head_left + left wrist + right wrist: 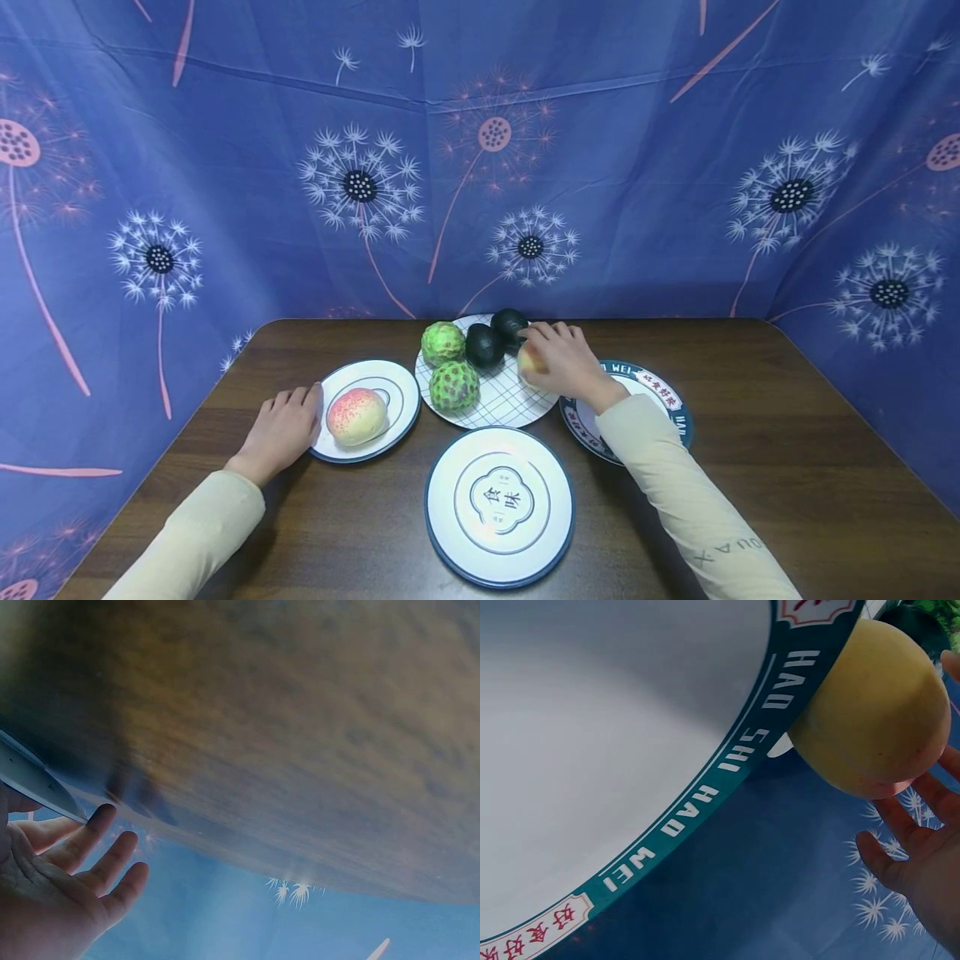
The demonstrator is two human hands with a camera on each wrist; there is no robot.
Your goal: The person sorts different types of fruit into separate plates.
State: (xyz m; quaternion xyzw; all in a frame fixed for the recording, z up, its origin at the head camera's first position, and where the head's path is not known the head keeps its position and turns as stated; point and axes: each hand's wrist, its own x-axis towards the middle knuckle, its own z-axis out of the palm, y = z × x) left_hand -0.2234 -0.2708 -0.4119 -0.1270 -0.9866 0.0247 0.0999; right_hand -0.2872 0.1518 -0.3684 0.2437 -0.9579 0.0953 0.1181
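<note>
Touches plate [405, 392] under peach [357, 417], relaxed left hand [279, 427] | grips second peach [528, 367], right hand [564, 360], toward worktop's [787, 450] far edge | seemingly done with first only

You have six fruits. Two are round yellow-and-pink peaches, a first peach [357, 417] and a second peach [528, 367]. Two are round, spotty green fruits, one green fruit [454, 387] and another green fruit [442, 343]. Two are smooth black fruits, one black fruit [484, 346] and another black fruit [509, 325]. You see four round plates: one white plate with a blue edge [405, 408], one white plate with criss-cross lines [502, 406], one white plate with a teal rim [677, 402] and one white plate with writing in the middle [500, 500]. You have two bare hands, a left hand [279, 429] and a right hand [561, 360]. You have one brown wooden table [772, 433] and one blue flowery cloth [645, 200].
</note>
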